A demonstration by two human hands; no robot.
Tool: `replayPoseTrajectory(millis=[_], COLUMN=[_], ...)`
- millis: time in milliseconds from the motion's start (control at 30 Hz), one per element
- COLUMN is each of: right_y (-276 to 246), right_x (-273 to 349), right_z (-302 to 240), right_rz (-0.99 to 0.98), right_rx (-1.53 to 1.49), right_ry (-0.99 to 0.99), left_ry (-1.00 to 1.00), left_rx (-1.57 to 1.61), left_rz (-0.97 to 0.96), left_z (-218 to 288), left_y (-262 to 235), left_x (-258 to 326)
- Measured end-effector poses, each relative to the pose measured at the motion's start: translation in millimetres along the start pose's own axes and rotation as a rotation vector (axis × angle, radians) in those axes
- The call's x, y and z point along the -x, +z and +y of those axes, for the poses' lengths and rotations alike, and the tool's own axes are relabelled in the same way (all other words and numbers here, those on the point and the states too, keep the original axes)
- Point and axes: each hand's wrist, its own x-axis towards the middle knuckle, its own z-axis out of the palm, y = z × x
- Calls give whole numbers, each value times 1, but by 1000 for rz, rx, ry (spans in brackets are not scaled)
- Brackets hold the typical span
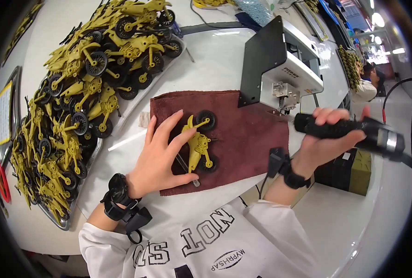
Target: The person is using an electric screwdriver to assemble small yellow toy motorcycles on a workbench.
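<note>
One toy bike on the cloth — left hand spread, steadying it; right gripping driver (heaped trays alongside) — fastening seemingly unstarted.

Camera: one head-worn fisheye, looking steeply down from above the person's chest.
Facing: forward across the white worktop; forearms enter from 6 o'clock.
Nearness: close, with the dark red cloth at centre.
Edges: a black rim rings the picture, and straight lines bend toward it.
Reach: the far room shows small at 2 o'clock.
Shared ground: none, as there is a single view.
</note>
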Motion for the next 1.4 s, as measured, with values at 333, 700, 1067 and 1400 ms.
replayPoseTrajectory(millis=[333,700,1067,1400], right_y=[23,14,62,75], right_x=[-28,4,73,79], right_z=[27,-16,-21,-12], right_rz=[-64,-130,-500,-450], right_rx=[78,-186,-813,-793], right_ry=[65,64,432,447], left_ry=[12,-8,245,283], left_rx=[29,65,-94,-66], left_rz=[-3,41,473,437], left_z=[-1,2,-2,-3], left_y=[-1,-6,8,6], left_x=[-3,-1,10,12])
